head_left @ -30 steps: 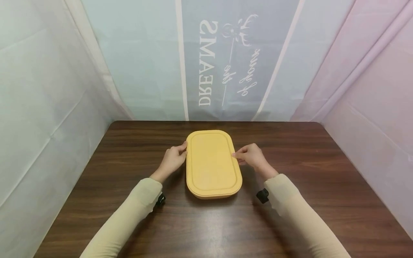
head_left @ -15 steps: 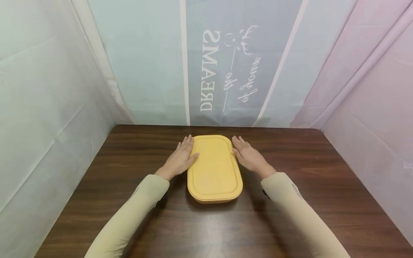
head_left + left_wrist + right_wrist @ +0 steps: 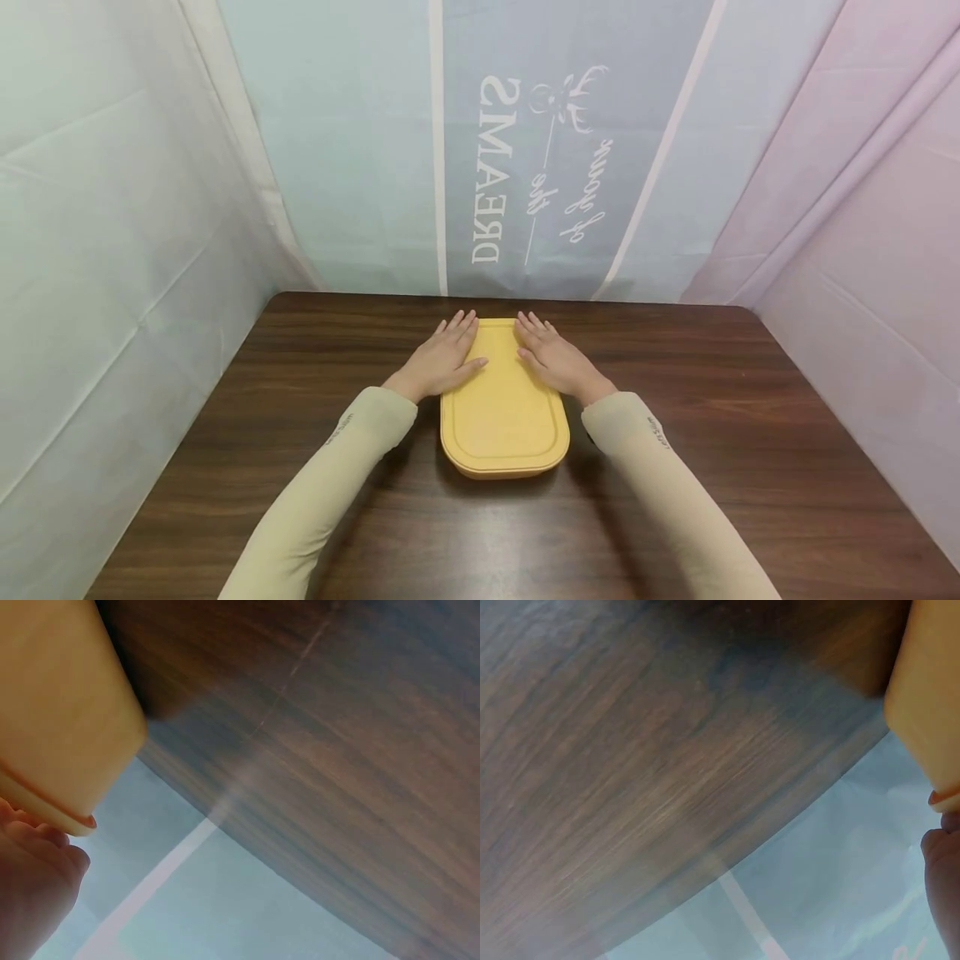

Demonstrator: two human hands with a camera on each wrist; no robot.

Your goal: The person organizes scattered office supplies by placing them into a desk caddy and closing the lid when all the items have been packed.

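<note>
A yellow lidded box (image 3: 504, 417) with rounded corners lies on the dark wooden table (image 3: 300, 433), long side pointing away from me. My left hand (image 3: 442, 357) lies flat on the far left part of its lid, fingers straight. On the far right part of the lid my right hand (image 3: 549, 352) rests the same way. In the left wrist view the box's side wall (image 3: 52, 727) and lid rim show, with part of my left hand (image 3: 30, 885) below. The right wrist view catches the box's edge (image 3: 930, 697) and a bit of my right hand (image 3: 943, 885).
Pale cloth sheets close in the table: white at the left (image 3: 112, 208), blue with mirrored lettering at the back (image 3: 495, 167), pink at the right (image 3: 862, 208). The table's far edge runs just beyond the box.
Both hands have moved from the box's sides up onto its lid and closer together at the far end, fingers now laid out flat. The box has stayed put.
</note>
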